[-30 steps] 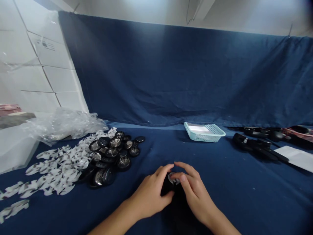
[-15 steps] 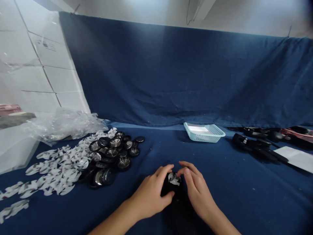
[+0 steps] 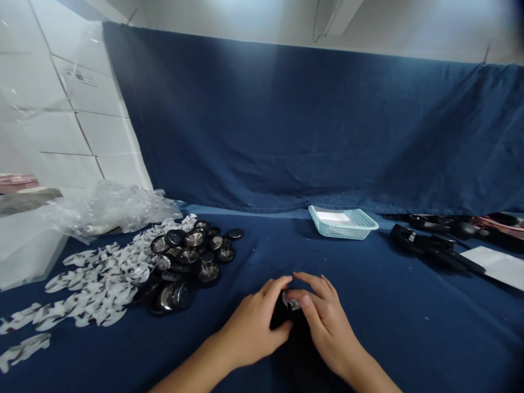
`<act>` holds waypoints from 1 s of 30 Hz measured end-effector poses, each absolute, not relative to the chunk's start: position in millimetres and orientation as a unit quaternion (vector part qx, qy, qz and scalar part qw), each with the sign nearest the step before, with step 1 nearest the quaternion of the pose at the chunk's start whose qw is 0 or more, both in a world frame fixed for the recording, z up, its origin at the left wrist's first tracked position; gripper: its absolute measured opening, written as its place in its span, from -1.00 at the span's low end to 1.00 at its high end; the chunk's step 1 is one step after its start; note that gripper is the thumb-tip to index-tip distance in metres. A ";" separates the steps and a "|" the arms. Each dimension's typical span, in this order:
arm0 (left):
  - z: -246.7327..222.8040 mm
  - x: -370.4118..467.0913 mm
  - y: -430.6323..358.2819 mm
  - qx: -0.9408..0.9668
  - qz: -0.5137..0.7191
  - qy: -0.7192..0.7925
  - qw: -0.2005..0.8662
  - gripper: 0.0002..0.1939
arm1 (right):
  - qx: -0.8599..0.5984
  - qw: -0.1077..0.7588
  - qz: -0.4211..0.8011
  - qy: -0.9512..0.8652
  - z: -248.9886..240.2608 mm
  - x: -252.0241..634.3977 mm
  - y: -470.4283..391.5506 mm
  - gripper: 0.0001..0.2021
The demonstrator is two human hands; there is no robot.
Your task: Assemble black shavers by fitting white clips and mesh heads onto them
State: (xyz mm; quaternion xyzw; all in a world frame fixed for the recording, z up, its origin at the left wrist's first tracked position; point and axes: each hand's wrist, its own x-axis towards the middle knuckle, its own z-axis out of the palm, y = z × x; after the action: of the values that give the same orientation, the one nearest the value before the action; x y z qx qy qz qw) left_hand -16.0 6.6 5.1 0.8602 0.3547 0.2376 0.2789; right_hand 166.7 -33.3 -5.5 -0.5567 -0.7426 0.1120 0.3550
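My left hand (image 3: 260,322) curves around a dark object (image 3: 279,314) at the lower middle, thumb and fingers gripping its left side. The object is black, and its full shape is hidden by my hands and lost against the dark cloth. A small white piece (image 3: 293,303) with a shiny look sits on top of it. My right hand (image 3: 329,325) comes in from the right with fingers bent, its fingertips at the white piece and partly covering it. To the left lie a heap of round black caps (image 3: 188,255) with silvery faces and a spread of white cut pieces (image 3: 104,289).
A pale blue basket (image 3: 347,232) holding something white stands at the back. Black parts (image 3: 429,248) and a white sheet (image 3: 497,265) lie at right. Clear plastic wrap (image 3: 118,207) and stacked white boxes (image 3: 98,131) are at left. A blue curtain (image 3: 286,125) hangs behind.
My right hand has shifted slightly left, and its fingers now cover more of the white piece. My left hand keeps its grip on the black object.
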 end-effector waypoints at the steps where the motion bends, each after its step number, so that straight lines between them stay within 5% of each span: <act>1: 5.3 -15.8 6.4 0.860 0.236 0.357 0.279 -0.29 | -0.560 0.346 0.107 -0.745 -5.2 166.8 -33.1 -0.63; 16: 6.5 -14.6 6.2 0.860 0.236 0.356 0.279 -0.29 | -0.566 0.332 0.103 -0.747 -5.7 167.3 -30.5 -0.69; 30: 6.5 -15.5 4.8 0.860 0.232 0.363 0.275 -0.61 | -0.507 0.531 0.139 -0.665 -7.7 175.7 -31.8 -0.71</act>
State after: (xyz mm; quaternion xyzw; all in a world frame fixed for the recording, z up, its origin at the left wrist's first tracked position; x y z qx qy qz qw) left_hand -15.5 4.8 6.5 0.8595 0.3633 0.2319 0.2746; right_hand 175.7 -31.8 -7.7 -0.5074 -0.6646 0.1391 0.5305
